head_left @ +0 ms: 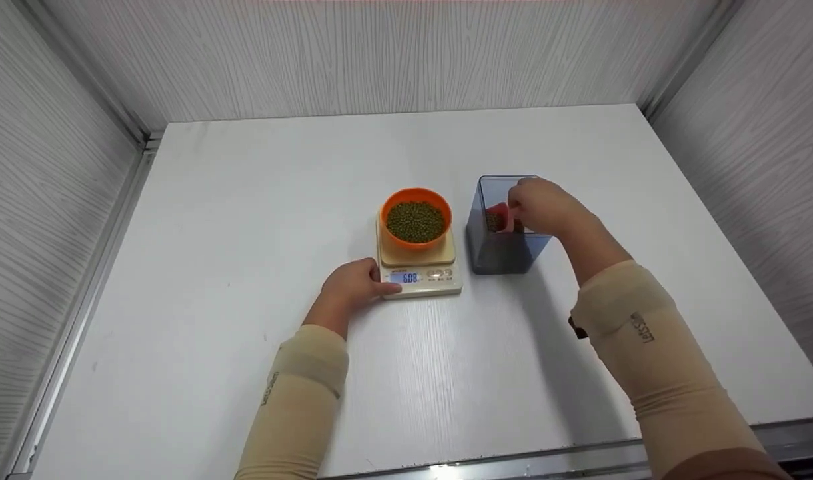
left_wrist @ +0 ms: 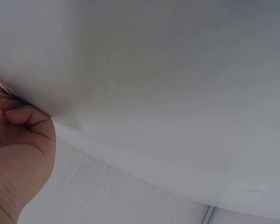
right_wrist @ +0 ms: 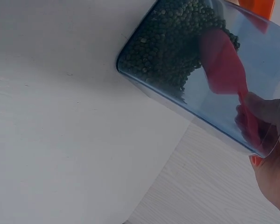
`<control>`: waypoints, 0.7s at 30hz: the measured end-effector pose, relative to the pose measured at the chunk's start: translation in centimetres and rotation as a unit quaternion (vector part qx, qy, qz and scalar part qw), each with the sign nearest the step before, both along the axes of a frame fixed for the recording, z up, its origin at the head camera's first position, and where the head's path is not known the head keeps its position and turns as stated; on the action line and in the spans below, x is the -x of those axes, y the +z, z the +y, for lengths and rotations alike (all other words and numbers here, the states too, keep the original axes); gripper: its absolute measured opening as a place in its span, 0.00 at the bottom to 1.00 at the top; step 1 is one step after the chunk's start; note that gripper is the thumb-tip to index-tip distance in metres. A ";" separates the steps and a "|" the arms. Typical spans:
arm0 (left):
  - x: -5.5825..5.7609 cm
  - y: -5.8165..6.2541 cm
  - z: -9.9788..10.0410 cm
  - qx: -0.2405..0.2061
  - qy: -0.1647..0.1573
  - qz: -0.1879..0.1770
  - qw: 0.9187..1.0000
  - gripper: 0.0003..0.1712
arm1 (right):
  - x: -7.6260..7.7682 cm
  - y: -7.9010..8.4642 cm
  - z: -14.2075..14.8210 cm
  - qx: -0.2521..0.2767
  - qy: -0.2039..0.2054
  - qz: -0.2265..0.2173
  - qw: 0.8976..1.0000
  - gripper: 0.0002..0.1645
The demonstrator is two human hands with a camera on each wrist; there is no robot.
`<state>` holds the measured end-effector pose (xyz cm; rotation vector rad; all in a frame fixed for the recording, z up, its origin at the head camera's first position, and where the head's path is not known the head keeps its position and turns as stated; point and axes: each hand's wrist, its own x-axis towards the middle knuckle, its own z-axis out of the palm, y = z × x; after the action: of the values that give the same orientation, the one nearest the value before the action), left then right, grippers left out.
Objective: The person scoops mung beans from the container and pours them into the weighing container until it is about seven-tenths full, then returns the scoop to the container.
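Note:
A kitchen scale (head_left: 425,288) lies on the table, its lit display showing digits that look like 608. On its platform stands an orange bowl (head_left: 414,194) of small green beans (head_left: 416,223). My left hand (head_left: 353,285) holds the scale's front left corner, thumb over the panel and fingers curled at the side. To the right, a tall clear bluish container (head_left: 502,259) has more green beans (right_wrist: 165,46) in its bottom. Reaching inside it, my right hand (head_left: 546,205) grips the handle of a red scoop (right_wrist: 224,65). The scoop's head is at the beans.
The white table (head_left: 246,193) is bordered by pale wood-grain panels at the back (head_left: 393,60) and both sides. A metal rail (head_left: 440,472) runs along the front edge. The container stands close beside the scale, with a narrow gap between them.

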<state>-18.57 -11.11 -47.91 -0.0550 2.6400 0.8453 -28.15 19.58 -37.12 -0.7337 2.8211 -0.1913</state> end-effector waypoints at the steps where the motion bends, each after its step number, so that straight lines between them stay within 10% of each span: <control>1: 0.0 0.0 0.0 0.000 -0.001 0.000 1.000 0.26 | 0.0 0.0 0.1 0.005 0.000 -0.002 1.000 0.09; 21: 0.0 0.0 0.0 -0.008 0.008 -0.005 1.000 0.26 | -0.4 2.1 2.5 0.076 -0.007 -0.024 0.997 0.09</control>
<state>-18.55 -11.09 -47.86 -0.0757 2.6270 0.8688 -27.71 22.08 -35.06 -0.7301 2.7903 -0.4243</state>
